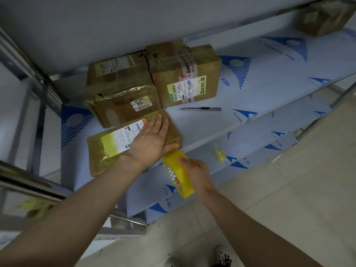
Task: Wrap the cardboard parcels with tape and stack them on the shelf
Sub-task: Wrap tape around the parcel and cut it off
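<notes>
A flat cardboard parcel [107,151] with a white and yellow label lies at the front edge of the middle shelf [250,97]. My left hand [152,139] presses flat on its top, fingers straight. My right hand [194,170] grips a roll of yellow tape [179,176] held just below the parcel's front right corner. Behind the parcel stand three more cardboard parcels: one marked "50" [123,105], a taller one [115,74] behind it, and a large one [185,74] to the right.
A utility knife [200,109] lies on the shelf to the right of the parcels. Another parcel [323,16] sits far back right. A scrap of yellow tape [219,154] lies on the lower shelf. A second tape roll [36,207] rests low at the left. Tiled floor [308,189] lies below.
</notes>
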